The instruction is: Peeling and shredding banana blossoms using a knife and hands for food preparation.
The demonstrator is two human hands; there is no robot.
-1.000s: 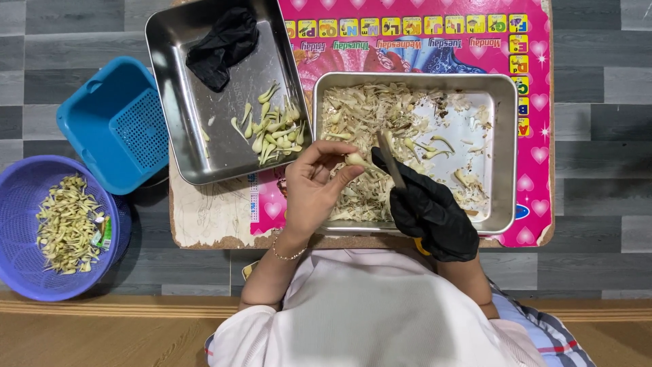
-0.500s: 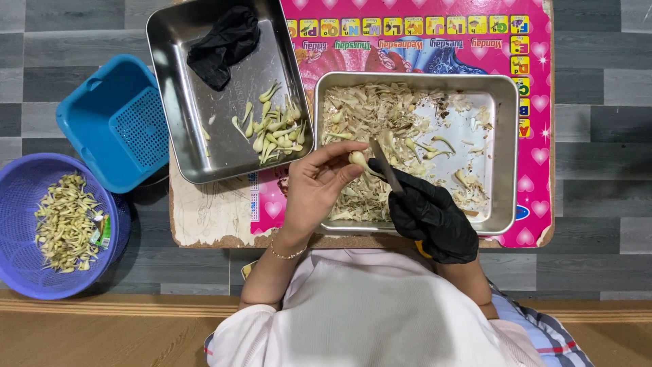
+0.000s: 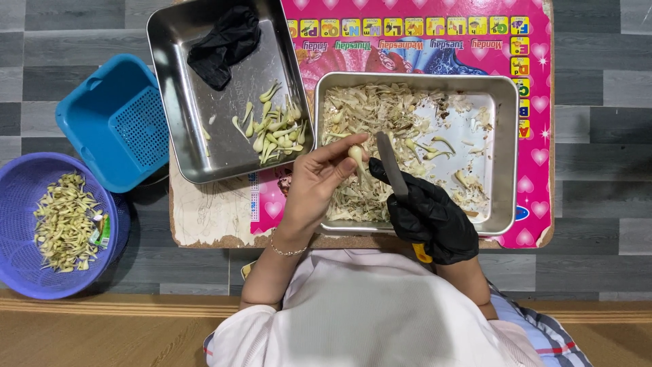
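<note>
My bare left hand pinches a small pale bulb-shaped vegetable piece between thumb and fingers above the near-left part of a steel tray full of pale peelings. My right hand, in a black glove, grips a knife with a yellow handle end; its grey blade points up beside the piece, close to it. A second steel tray to the left holds a small heap of peeled pale-green pieces and a crumpled black glove.
A low pink board with pictures and letters carries both trays. On the grey plank floor to the left stand a blue square basket and a purple round basket with yellowish trimmings.
My left hand has turned the piece and lifted it slightly. The knife blade has shifted from leaning over the piece to standing just right of it. Trays and baskets have not moved.
</note>
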